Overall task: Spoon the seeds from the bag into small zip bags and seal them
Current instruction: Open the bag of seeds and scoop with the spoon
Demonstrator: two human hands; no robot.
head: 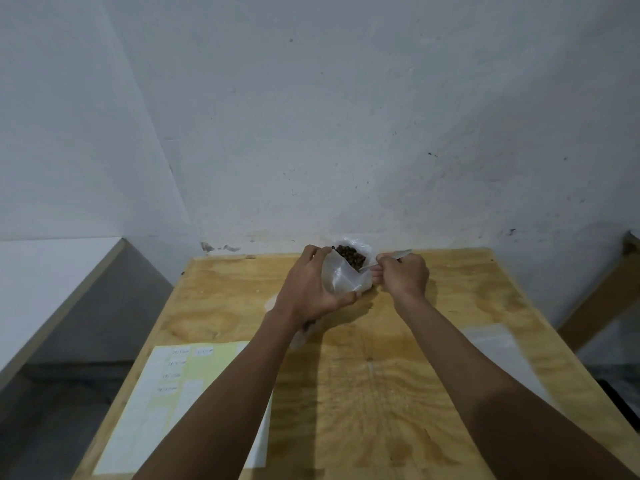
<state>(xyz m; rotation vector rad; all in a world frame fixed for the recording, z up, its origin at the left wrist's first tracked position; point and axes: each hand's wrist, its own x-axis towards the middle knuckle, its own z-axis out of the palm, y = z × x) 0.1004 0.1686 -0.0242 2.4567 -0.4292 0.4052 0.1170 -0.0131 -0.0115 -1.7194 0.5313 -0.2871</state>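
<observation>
Holding seed bag (343, 275), spoon (398, 255) apparently pinched

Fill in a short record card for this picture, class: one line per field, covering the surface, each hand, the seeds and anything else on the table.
surface: plywood table against a white wall
left hand: grips the clear bag
right hand: holds a spoon at the bag's mouth
seeds: dark, visible inside the bag
also on table: label sheet near left; clear flat plastic at right

Dark brown seeds (350, 255) fill a clear plastic bag (343, 278); a pale yellow-and-white label sheet (180, 403), lower left, lies on tan grained plywood table (381, 375).
</observation>
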